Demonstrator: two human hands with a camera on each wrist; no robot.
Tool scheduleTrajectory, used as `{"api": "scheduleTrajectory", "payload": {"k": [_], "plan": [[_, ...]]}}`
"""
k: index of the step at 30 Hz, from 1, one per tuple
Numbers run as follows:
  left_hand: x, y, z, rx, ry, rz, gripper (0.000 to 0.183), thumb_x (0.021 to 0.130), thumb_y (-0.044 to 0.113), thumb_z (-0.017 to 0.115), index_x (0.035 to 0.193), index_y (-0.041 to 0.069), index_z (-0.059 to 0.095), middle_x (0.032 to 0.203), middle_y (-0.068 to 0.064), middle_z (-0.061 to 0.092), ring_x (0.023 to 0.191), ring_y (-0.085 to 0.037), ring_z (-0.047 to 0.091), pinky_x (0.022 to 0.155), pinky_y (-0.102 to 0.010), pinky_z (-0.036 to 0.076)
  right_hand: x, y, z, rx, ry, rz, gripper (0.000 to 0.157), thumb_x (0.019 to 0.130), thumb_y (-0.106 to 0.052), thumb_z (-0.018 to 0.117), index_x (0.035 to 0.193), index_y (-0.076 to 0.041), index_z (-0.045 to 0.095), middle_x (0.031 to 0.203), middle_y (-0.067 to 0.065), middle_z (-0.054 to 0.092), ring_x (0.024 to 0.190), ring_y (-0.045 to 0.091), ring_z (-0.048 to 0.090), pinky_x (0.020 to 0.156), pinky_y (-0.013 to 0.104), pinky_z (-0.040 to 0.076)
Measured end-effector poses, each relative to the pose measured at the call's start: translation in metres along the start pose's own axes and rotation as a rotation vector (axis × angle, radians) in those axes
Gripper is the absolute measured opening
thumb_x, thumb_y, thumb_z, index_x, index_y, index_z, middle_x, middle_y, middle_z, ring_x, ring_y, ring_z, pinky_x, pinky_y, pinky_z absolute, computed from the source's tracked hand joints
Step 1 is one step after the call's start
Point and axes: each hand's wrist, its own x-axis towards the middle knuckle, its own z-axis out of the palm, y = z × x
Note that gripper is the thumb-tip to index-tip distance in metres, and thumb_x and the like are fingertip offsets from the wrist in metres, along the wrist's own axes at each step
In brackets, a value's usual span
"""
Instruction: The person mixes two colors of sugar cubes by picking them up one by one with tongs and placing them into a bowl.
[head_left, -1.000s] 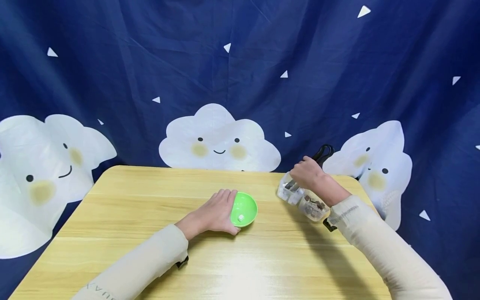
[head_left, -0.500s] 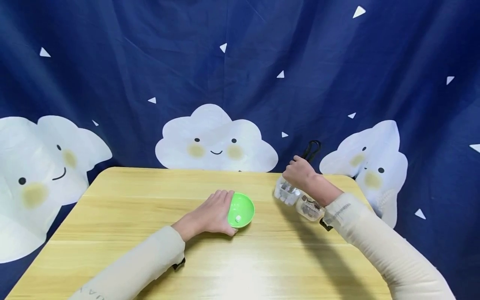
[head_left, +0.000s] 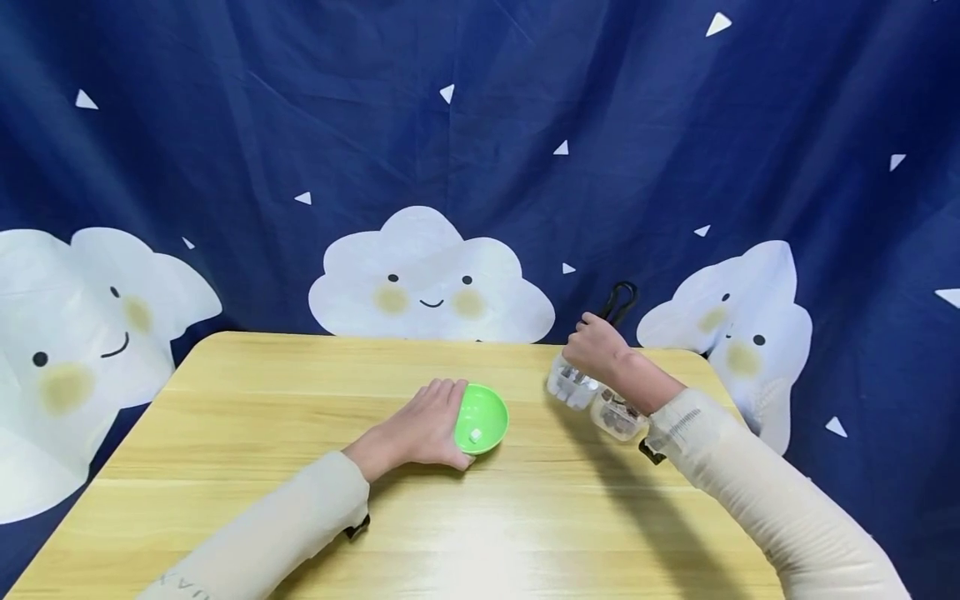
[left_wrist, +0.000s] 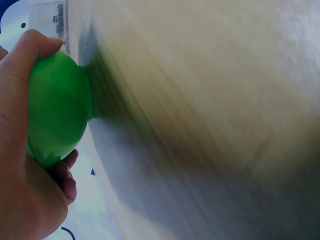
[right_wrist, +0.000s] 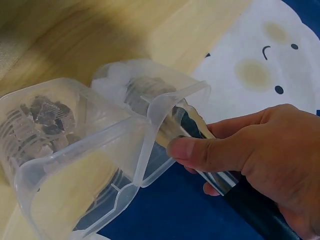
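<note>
My left hand (head_left: 429, 427) grips the side of a small green bowl (head_left: 487, 417) on the table, the thumb and fingers round its wall. A small white cube (head_left: 475, 435) lies in the bowl. In the right wrist view my right hand (right_wrist: 255, 160) holds metal tongs (right_wrist: 220, 182) with black handles (right_wrist: 257, 212). Their front end reaches into a clear plastic container (right_wrist: 197, 90) with white pieces (right_wrist: 112, 82); the tips are blurred behind its wall. A second clear container (right_wrist: 70, 160) with dark brown pieces (right_wrist: 47, 117) stands against it.
Both containers stand near the back right of the wooden table (head_left: 300, 400). A dark blue curtain (head_left: 420, 125) printed with white clouds (head_left: 435, 242) hangs right behind the table's back edge.
My right hand has shifted slightly left, and the tongs' black handles stand more upright and nearer each other than a second ago. The left hand stays on the bowl. The head view has shifted a little.
</note>
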Motion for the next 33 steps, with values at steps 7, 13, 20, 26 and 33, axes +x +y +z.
{"api": "scheduleTrajectory", "payload": {"k": [7,13,20,26,33], "plan": [[0.0,0.001,0.0,0.007,0.011,0.008,0.122,0.06,0.063,0.081,0.15,-0.006,0.037,0.12,-0.014,0.057,0.104,-0.023,0.049,0.09,-0.039,0.048,-0.004,-0.001,-0.002,-0.016,0.049,-0.025,0.029,0.082,-0.016,0.074,0.056,-0.025,0.064,0.065,-0.007,0.07,0.066,0.015,0.062,0.072,0.031,0.04],[-0.001,0.003,-0.001,0.016,0.009,0.003,0.119,0.061,0.062,0.081,0.149,-0.006,0.038,0.12,-0.015,0.058,0.104,-0.024,0.05,0.093,-0.041,0.048,-0.006,0.0,-0.001,-0.003,0.024,-0.018,0.03,0.084,-0.015,0.074,0.057,-0.024,0.064,0.066,-0.007,0.07,0.066,0.016,0.062,0.073,0.031,0.04],[-0.001,0.004,-0.001,0.019,0.012,0.007,0.118,0.061,0.061,0.08,0.149,-0.006,0.039,0.121,-0.015,0.058,0.105,-0.025,0.051,0.094,-0.042,0.049,-0.005,-0.001,0.003,0.007,-0.002,-0.009,0.029,0.085,-0.015,0.075,0.059,-0.023,0.066,0.067,-0.006,0.07,0.066,0.016,0.062,0.071,0.031,0.04],[0.0,0.003,0.0,0.019,0.019,0.003,0.117,0.06,0.061,0.081,0.148,-0.005,0.039,0.121,-0.016,0.058,0.105,-0.026,0.051,0.094,-0.042,0.049,-0.008,0.001,0.001,0.014,-0.008,-0.015,0.029,0.085,-0.015,0.075,0.059,-0.024,0.065,0.067,-0.007,0.07,0.066,0.016,0.062,0.072,0.031,0.04],[0.0,0.001,0.001,0.021,0.018,0.003,0.117,0.061,0.062,0.08,0.148,-0.005,0.039,0.121,-0.017,0.058,0.106,-0.027,0.052,0.095,-0.043,0.05,-0.014,0.007,-0.001,0.023,0.083,-0.01,0.03,0.082,-0.015,0.074,0.056,-0.023,0.062,0.062,-0.005,0.067,0.062,0.016,0.06,0.07,0.031,0.039]]}}
